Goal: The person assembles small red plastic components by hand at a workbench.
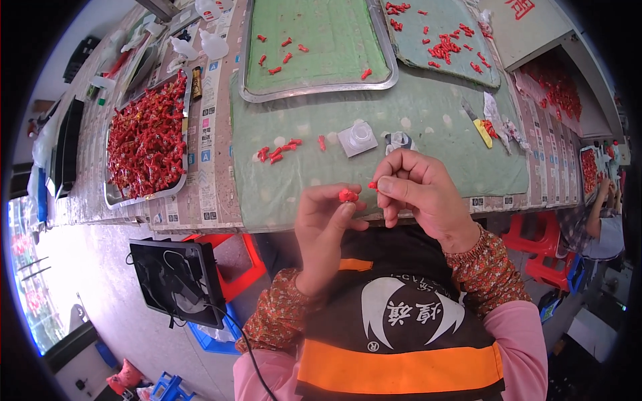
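Over the table's near edge, my left hand (pixel 319 224) pinches a small red figure-like piece (pixel 348 195) between thumb and fingers. Close beside it, my right hand (pixel 422 197) grips a smaller red piece (pixel 372 185) at its fingertips; most of that piece is covered. A narrow gap separates the two pieces. Just beyond my hands, a clear round dish (pixel 361 137) rests on a pale square pad, with a crumpled dark-and-white cloth (pixel 399 142) to its right. Several red pieces (pixel 275 154) lie on the green cloth (pixel 294 190) to the left.
A tray (pixel 110 194) heaped with red pieces stands at left. Farther back are a metal-rimmed green tray (pixel 317 85) and a green board (pixel 445 73) with scattered red pieces. A yellow-handled knife (pixel 483 132) lies at right. White bottles (pixel 214 45) stand far left; another person (pixel 598 220) sits far right.
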{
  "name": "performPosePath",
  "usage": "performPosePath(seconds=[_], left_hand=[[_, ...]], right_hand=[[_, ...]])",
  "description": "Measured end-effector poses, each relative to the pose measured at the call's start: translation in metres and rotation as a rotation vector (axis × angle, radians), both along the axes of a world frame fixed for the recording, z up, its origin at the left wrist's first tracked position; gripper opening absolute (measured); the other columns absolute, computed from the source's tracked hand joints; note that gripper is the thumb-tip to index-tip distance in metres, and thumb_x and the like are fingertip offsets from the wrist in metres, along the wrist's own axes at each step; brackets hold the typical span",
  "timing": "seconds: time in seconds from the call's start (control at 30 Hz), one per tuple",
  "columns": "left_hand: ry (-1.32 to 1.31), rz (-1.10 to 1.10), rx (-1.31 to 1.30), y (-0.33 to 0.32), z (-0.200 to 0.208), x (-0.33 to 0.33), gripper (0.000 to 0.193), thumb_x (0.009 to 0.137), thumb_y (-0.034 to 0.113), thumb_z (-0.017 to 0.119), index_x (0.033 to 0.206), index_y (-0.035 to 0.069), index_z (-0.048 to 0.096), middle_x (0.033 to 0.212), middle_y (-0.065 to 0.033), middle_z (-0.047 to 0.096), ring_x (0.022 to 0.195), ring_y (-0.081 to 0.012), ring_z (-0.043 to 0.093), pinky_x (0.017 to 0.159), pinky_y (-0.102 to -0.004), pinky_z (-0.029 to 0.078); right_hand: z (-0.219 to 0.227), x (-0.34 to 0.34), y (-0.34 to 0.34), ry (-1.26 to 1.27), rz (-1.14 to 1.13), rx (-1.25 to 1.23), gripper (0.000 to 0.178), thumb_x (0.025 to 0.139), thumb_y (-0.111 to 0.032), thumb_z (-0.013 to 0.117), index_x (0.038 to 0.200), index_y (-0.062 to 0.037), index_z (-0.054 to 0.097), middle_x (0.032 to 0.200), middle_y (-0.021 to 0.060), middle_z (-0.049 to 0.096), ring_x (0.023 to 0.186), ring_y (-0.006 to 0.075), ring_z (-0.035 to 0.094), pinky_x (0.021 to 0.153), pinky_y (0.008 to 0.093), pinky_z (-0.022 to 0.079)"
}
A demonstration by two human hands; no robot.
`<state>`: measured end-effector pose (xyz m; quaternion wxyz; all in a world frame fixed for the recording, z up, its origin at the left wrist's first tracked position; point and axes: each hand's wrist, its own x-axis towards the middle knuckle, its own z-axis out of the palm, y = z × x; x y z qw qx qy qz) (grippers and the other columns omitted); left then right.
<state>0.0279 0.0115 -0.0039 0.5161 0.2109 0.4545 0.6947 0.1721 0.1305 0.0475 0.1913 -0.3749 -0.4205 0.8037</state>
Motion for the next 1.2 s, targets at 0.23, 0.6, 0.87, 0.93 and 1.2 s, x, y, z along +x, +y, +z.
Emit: performPosePath(seconds=[0.23, 0.6, 0.87, 0.93, 1.2], left_hand=[[0.159, 0.030, 0.205, -0.002, -0.013, 0.005, 0.025, 0.094, -0.003, 0.059, 0.117, 0.000, 0.048, 0.122, -0.0175, 0.058, 0.102, -0.0192, 0.063, 0.074, -0.0284, 0.061], [0.435, 0.151, 0.362, -0.004, -0.025, 0.004, 0.030, 0.090, -0.009, 0.061, 0.114, 0.001, 0.048, 0.124, -0.0253, 0.058, 0.099, -0.0249, 0.066, 0.087, -0.0344, 0.054], [0.526, 0.163, 0.337, -0.008, -0.027, 0.004, 0.030, 0.090, -0.002, 0.066, 0.113, 0.005, 0.047, 0.124, -0.0250, 0.058, 0.108, -0.0258, 0.062, 0.092, -0.0345, 0.051], [0.535, 0.150, 0.314, -0.009, -0.027, 0.003, 0.030, 0.092, 0.005, 0.069, 0.112, 0.007, 0.046, 0.125, -0.0242, 0.058, 0.115, -0.0247, 0.058, 0.096, -0.0328, 0.048], [0.780, 0.120, 0.371, -0.009, -0.034, -0.004, 0.027, 0.092, 0.000, 0.065, 0.113, 0.008, 0.048, 0.125, -0.0251, 0.057, 0.109, -0.0311, 0.064, 0.092, -0.0388, 0.054]], right_hand=[[0.006, -0.002, -0.015, 0.085, 0.046, 0.069, 0.011, 0.096, -0.010, 0.062, 0.098, 0.0001, 0.058, 0.079, 0.0053, 0.064, 0.060, 0.0097, 0.061, 0.056, 0.0237, 0.054], [0.001, -0.001, -0.026, 0.126, 0.047, 0.084, 0.008, 0.097, -0.008, 0.061, 0.098, -0.0008, 0.057, 0.080, 0.0045, 0.063, 0.063, 0.0074, 0.061, 0.058, 0.0219, 0.053], [0.002, -0.003, -0.030, 0.115, 0.070, 0.052, 0.007, 0.096, -0.006, 0.060, 0.097, -0.0003, 0.057, 0.079, 0.0038, 0.063, 0.062, 0.0068, 0.060, 0.057, 0.0215, 0.052], [0.001, -0.003, -0.030, 0.113, 0.075, 0.052, 0.007, 0.096, -0.006, 0.060, 0.097, -0.0003, 0.057, 0.079, 0.0037, 0.062, 0.062, 0.0067, 0.060, 0.057, 0.0215, 0.052], [0.003, -0.002, -0.030, 0.091, 0.105, 0.086, 0.005, 0.096, -0.004, 0.059, 0.096, -0.0005, 0.056, 0.079, 0.0028, 0.062, 0.063, 0.0061, 0.059, 0.058, 0.0210, 0.051]])
